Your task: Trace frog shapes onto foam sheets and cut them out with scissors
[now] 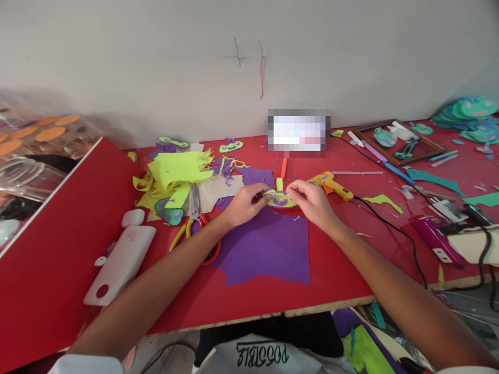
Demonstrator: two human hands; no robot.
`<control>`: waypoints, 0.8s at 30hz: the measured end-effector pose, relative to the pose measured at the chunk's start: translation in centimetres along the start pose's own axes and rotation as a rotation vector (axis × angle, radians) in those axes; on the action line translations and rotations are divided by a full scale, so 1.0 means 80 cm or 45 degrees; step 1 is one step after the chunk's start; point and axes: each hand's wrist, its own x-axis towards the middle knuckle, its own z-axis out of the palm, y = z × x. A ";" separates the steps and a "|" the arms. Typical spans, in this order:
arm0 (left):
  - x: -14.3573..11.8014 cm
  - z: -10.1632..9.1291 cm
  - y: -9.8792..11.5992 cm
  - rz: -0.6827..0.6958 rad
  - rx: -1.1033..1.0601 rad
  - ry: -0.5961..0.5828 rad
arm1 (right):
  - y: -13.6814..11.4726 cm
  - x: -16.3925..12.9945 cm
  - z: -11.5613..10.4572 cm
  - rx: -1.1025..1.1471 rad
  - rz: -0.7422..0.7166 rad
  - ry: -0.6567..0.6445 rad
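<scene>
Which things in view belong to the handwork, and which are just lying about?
Belongs, judging by position and matching colours:
- green-and-purple piece, between left hand and right hand
- purple sheet
- yellow-green sheets
- probably the yellow glue gun

Apparently lying about:
- white device, left
- teal pieces, far right
- wooden frame

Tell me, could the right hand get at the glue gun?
Probably yes: the glue gun lies close by the right hand, nothing visibly between them, though that hand is at the cutout.
</scene>
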 end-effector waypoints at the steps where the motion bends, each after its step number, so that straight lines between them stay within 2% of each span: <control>1: 0.000 0.000 0.000 -0.004 -0.002 -0.001 | 0.000 0.000 0.000 -0.016 0.003 0.003; 6: 0.000 0.000 0.000 -0.016 -0.015 -0.002 | -0.001 0.000 -0.003 -0.084 0.006 0.056; 13: -0.002 0.001 -0.003 -0.012 -0.015 -0.009 | -0.005 0.001 -0.003 0.011 -0.013 0.071; 18: -0.002 0.002 -0.005 0.017 -0.012 -0.011 | -0.003 0.001 -0.001 -0.063 -0.066 0.056; 24: -0.002 0.002 -0.003 0.005 0.005 -0.009 | -0.002 0.000 -0.004 -0.073 -0.032 0.010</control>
